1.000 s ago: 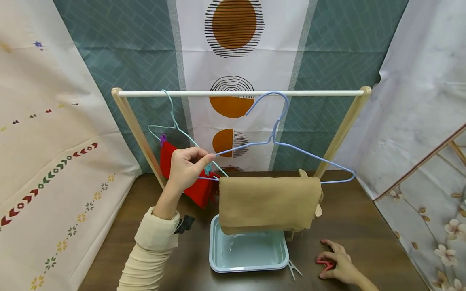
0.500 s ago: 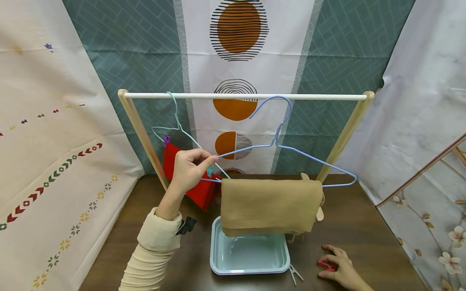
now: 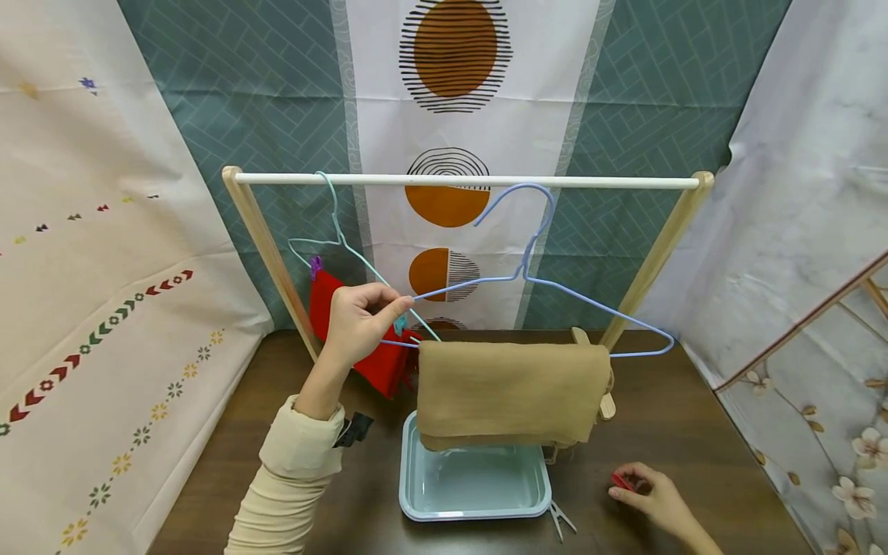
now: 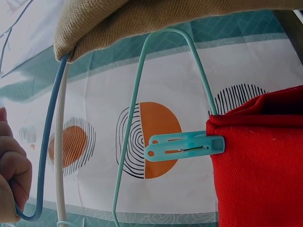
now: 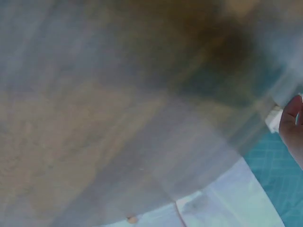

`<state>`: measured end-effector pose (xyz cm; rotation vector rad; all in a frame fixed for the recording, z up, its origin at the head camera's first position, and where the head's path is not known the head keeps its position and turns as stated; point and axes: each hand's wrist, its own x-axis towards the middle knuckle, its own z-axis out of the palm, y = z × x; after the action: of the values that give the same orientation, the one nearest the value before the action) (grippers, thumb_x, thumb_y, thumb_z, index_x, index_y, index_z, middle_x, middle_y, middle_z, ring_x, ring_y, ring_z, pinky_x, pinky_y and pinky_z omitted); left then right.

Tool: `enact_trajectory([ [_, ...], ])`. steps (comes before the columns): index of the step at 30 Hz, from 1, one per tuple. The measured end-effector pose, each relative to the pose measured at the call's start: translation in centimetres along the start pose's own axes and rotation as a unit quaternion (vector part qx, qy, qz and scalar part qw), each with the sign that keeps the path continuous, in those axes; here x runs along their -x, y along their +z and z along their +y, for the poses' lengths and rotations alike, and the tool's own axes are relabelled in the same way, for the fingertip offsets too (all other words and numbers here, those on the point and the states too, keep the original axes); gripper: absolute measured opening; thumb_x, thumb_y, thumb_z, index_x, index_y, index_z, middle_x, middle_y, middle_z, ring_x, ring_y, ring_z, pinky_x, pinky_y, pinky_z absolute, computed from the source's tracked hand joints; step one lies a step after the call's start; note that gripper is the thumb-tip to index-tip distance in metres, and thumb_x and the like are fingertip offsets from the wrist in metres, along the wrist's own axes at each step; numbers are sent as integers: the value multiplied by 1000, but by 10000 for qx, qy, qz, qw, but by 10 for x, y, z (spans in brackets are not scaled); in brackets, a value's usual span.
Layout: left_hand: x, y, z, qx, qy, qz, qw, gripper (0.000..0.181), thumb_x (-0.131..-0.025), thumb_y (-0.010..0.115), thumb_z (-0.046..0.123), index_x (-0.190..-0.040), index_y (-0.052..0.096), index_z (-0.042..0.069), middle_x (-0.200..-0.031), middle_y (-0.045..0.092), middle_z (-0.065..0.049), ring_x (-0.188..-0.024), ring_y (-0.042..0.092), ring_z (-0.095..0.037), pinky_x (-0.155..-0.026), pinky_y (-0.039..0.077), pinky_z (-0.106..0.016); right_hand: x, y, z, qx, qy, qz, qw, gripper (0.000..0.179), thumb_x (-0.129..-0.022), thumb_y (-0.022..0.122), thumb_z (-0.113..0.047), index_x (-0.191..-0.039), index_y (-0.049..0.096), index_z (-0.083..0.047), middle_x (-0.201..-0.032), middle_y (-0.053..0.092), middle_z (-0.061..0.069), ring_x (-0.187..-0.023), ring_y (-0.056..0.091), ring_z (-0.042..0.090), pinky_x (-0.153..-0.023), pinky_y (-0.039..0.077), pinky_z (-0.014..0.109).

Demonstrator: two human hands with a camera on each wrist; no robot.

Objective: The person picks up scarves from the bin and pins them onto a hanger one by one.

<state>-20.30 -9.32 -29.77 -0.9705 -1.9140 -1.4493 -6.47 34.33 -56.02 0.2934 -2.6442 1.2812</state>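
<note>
My left hand (image 3: 364,320) pinches the left shoulder of a blue clothes hanger (image 3: 576,288). A folded tan cloth (image 3: 513,393) is draped over the hanger's bottom bar. In the head view, the hanger's hook overlaps the white rail (image 3: 430,181). At the lower right, near the tabletop, my right hand (image 3: 655,497) holds a red clothespin (image 3: 622,482) between thumb and fingers, partly hidden by them. The left wrist view shows the tan cloth (image 4: 109,28) and curled fingers (image 4: 16,163) by the hanger. The right wrist view is mostly blurred, with part of a hand (image 5: 292,125) at its edge.
On the rail's left hangs a mint hanger (image 3: 338,231), a red cloth (image 3: 378,370) clipped to it by purple and teal clothespins (image 4: 184,145). A pale blue tray (image 3: 475,515) stands below the tan cloth. Beside it lies a light grey clothespin (image 3: 560,520).
My right hand's fingers have closed in on the red clothespin and shifted slightly upward with it. My left hand and the blue hanger stay almost still.
</note>
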Motion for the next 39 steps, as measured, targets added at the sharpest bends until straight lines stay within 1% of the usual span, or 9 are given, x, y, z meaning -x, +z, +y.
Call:
enact_trajectory([
  [3, 0, 0, -1, -11, 6, -3, 10000, 9, -72, 68, -10, -65, 65, -6, -50, 51, -4, -42, 36, -10, -38, 32, -18, -5, -3, -8, -286, 222, -58, 9993, 20, -72, 73, -2, -88, 62, 2, -74, 55, -12, -62, 50, 2, -52, 43, 23],
  [7, 0, 1, -2, -4, 51, 29, 10000, 9, -72, 68, -11, -66, 65, -6, -50, 51, -5, -42, 36, -10, -39, 33, -18, -11, -8, -20, -772, 600, -263, 9949, 22, -77, 68, -1, -93, 58, 10, -71, 54, -7, -56, 49, 3, -47, 44, 26],
  [10, 0, 1, -2, -1, 76, 47, 10000, 8, -72, 68, -11, -67, 66, -5, -51, 52, -6, -42, 37, -10, -39, 34, -18, -14, -12, -28, -1047, 667, -353, 9916, 22, -80, 65, 0, -97, 57, 11, -71, 55, -5, -53, 48, 5, -44, 44, 29],
  [17, 0, 1, -2, 13, 75, 36, 10000, 9, -72, 68, -10, -66, 66, -5, -50, 52, -6, -41, 36, -10, -38, 33, -18, -19, -18, -45, -1323, 87, -126, 9911, 20, -79, 63, 6, -99, 60, 4, -74, 58, -5, -54, 49, 5, -42, 42, 30],
  [23, 0, 1, -2, 20, 40, 36, 10000, 8, -73, 68, -10, -67, 66, -5, -51, 52, -7, -42, 36, -10, -39, 33, -18, -23, -26, -61, -1257, 112, -12, 9920, 19, -80, 63, 5, -100, 61, 3, -77, 60, -4, -57, 52, 8, -46, 44, 29],
  [28, 0, 2, -2, 67, 26, 14, 10000, 8, -73, 67, -10, -67, 66, -5, -51, 53, -8, -42, 36, -10, -38, 33, -19, -28, -31, -74, -1131, -106, 152, 9934, 22, -78, 64, 8, -99, 61, 2, -78, 61, -2, -63, 56, 9, -49, 46, 27],
  [30, 0, 2, -3, 87, 26, 4, 10000, 8, -73, 67, -10, -67, 66, -5, -51, 53, -8, -41, 35, -10, -38, 32, -19, -30, -32, -77, -1106, -257, 162, 9934, 24, -76, 65, 10, -98, 61, 2, -79, 61, -3, -65, 57, 8, -50, 47, 26],
  [35, 1, 3, -4, 104, 32, -25, 9999, 8, -72, 67, -12, -67, 66, -5, -51, 52, -9, -42, 36, -10, -39, 33, -18, -33, -36, -87, -1080, -697, 162, 9916, 30, -72, 66, 14, -97, 61, -1, -84, 62, -5, -72, 58, 5, -59, 48, 20],
  [39, 1, 4, -4, 104, 4, -40, 9999, 8, -73, 67, -11, -67, 66, -5, -51, 52, -7, -42, 37, -10, -39, 34, -18, -37, -41, -98, -1198, -1199, 147, 9854, 36, -68, 66, 19, -98, 61, -1, -84, 62, -1, -73, 58, 6, -62, 47, 18],
])
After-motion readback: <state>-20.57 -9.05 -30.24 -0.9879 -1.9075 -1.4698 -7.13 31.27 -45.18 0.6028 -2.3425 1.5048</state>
